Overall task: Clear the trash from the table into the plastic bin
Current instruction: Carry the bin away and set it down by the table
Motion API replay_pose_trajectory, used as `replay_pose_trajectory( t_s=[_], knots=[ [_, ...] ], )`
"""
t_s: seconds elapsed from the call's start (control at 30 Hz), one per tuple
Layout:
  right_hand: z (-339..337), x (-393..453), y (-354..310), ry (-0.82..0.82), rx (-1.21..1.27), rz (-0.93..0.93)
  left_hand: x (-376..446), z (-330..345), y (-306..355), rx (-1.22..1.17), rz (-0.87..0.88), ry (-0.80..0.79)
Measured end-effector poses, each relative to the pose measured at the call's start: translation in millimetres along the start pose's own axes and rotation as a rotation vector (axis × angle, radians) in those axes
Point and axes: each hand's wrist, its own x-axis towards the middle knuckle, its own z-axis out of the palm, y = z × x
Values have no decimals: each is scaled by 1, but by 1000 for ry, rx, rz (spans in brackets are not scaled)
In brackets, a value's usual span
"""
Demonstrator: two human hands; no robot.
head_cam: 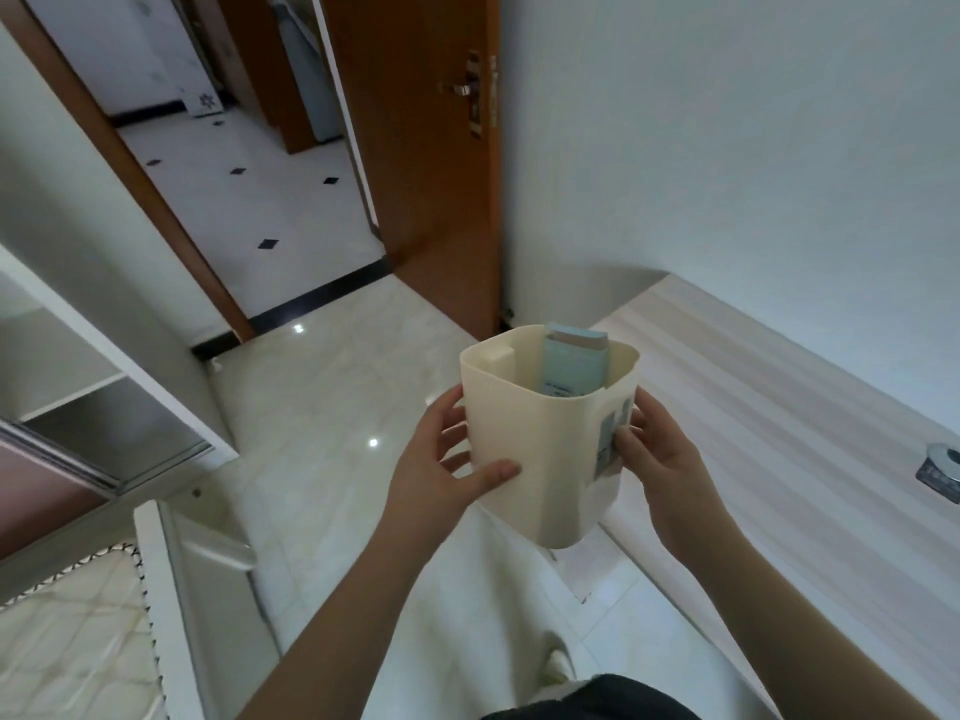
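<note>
Head camera, looking down: a cream plastic bin [540, 459] is held up in the air between both hands, above the glossy tiled floor [332, 407] and just left of the pale striped table [779, 418]. The left hand [441, 459] grips the bin's left wall, thumb laid across the front face and fingers curled round the side. The right hand [654, 454] clasps the right wall, its fingers over a printed label [613, 433]. Inside the bin stands a pale blue-green carton [574, 363], upright and leaning against the far wall, its top reaching just above the rim. On the table's right edge sits a small round metallic object [943, 467], possibly an ashtray, too blurred to tell. A brown wooden door [431, 174] stands open beyond.
</note>
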Motion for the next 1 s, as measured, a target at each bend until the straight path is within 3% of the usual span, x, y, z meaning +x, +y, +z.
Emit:
replay_pose_trajectory(
  t_s=[0.37,0.67,1.0],
  knots=[
    [12,113,12,-211,-69,46,82,-27,-2,-35,-106,86],
    [116,180,27,-288,-78,78,121,-126,-27,-56,-122,209],
    [249,259,27,-289,-81,69,191,-252,-32,-3,-135,195]
  ],
)
